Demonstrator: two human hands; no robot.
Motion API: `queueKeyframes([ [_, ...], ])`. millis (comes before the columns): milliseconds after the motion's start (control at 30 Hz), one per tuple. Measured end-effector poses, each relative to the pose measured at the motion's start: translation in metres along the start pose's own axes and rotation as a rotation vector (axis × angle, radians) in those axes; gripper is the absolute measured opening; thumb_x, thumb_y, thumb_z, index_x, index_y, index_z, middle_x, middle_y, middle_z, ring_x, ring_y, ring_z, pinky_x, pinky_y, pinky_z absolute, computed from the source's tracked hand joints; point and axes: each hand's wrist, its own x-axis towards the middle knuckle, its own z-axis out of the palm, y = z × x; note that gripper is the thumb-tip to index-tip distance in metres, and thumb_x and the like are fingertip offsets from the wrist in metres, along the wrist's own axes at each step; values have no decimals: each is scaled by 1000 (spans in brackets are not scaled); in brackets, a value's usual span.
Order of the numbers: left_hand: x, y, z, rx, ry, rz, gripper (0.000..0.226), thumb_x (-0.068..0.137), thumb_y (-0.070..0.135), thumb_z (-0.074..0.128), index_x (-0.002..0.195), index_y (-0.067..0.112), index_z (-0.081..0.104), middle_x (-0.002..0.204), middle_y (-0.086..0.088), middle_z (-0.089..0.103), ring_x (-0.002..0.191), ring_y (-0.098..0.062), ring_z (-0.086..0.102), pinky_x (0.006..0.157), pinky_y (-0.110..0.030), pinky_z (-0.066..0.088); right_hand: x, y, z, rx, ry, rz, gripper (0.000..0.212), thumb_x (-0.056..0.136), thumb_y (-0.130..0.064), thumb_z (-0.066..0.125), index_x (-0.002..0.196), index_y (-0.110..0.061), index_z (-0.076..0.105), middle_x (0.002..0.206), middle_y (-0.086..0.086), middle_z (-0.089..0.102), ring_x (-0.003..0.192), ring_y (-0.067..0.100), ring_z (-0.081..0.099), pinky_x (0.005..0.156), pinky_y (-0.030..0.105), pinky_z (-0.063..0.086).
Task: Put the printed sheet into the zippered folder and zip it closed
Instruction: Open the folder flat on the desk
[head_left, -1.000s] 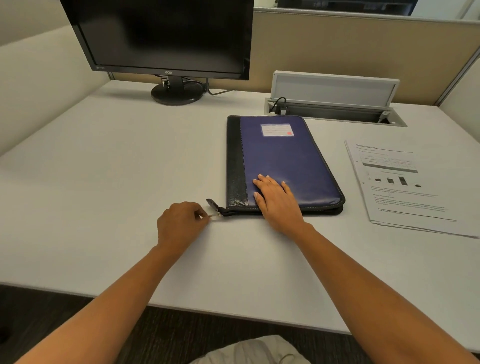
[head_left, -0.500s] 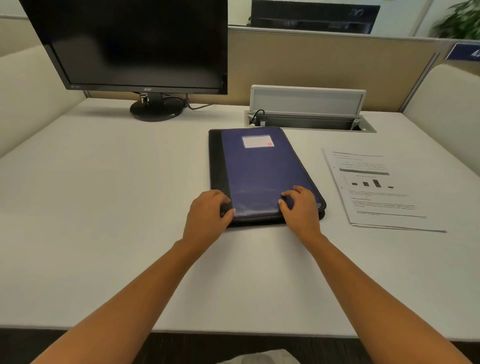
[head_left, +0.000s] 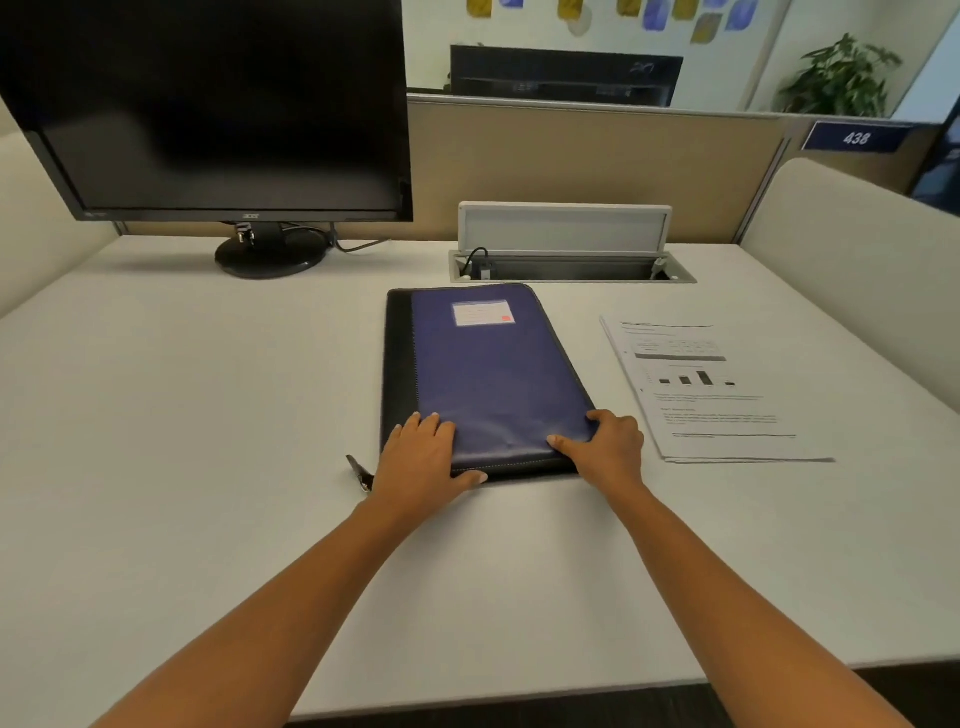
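One printed sheet (head_left: 717, 389) lies beside the right hand (head_left: 610, 447) gripping the folder (head_left: 488, 374).

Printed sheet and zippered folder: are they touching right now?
Apart. The head view shows a strip of bare desk between the right edge of the zippered folder and the left edge of the printed sheet.

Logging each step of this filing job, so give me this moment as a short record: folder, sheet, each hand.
zippered folder: lies flat on desk, cover down
zip pull: on desk off near left corner
printed sheet: on desk right of folder, apart, not yet inside
left hand: flat fingers rest on near left corner
right hand: fingers curled at near right corner, thumb on cover
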Motion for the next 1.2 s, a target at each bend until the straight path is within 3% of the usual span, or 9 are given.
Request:
queueKeyframes([
  [200,-4,-3,2,95,4,2,73,79,67,45,132,18,34,143,-7,37,136,-33,28,111,-49,25,-7,-10,-1,121,37,69,62,77,-33,71,125,-8,41,128,17,41,118,31,43,95,36,42],
  [367,-7,-6,-8,47,83,18,66,86,61,38,134,16,32,142,-8,40,127,-29,42,99,-42,44,-10,-36,-14,460,172,61,41,85,-27,61,120,-12,47,122,11,43,113,28,47,92,36,44],
  [500,-11,-8,-21,-130,277,21,58,89,53,41,133,14,36,121,-4,56,93,-19,58,73,-27,49,-16,-72,-30,817,209,-100,22,92,-28,50,112,-19,49,116,5,48,103,16,51,78,21,44],
  [600,-17,-9,-29,-291,384,25,44,91,43,46,123,14,46,99,-3,65,63,-10,48,53,-6,33,-22,-92,-33,923,143,-271,25,96,-31,39,117,-21,47,116,4,54,104,16,54,84,27,51],
  [733,-24,-12,-35,-458,488,11,34,93,32,47,119,11,52,82,-1,63,59,-9,48,51,-4,29,-23,-94,-20,900,13,-339,28,97,-36,31,116,-23,48,114,1,57,102,13,55,81,24,49],
  [867,-31,-23,-38,-686,571,-92,36,95,29,42,121,8,53,86,-4,68,63,-9,55,58,-11,42,-15,-62,4,518,-157,-365,33,94,-33,45,122,-16,49,123,2,55,117,19,50,91,24,40],
  [967,-38,-33,-37,-901,628,-182,29,97,29,38,97,10,59,66,-1,58,55,-15,51,52,-28,46,-8,-34,22,162,-254,-367,45,91,-32,52,132,-15,42,140,6,45,130,21,39,104,31,34],
  [1033,-42,-40,-36,-1037,631,-265,31,97,31,36,78,16,54,68,-13,54,60,-23,50,58,-43,47,-4,-18,29,-22,-291,-372,52,91,-36,52,137,-16,37,146,7,36,136,22,31,111,36,28],
  [1200,-51,-55,-33,-1208,657,-486,40,97,38,31,69,15,49,70,-6,53,66,-12,55,60,-26,51,0,2,33,-225,-281,-438,54,89,-45,49,137,-22,38,151,2,29,140,19,23,114,40,22],
])
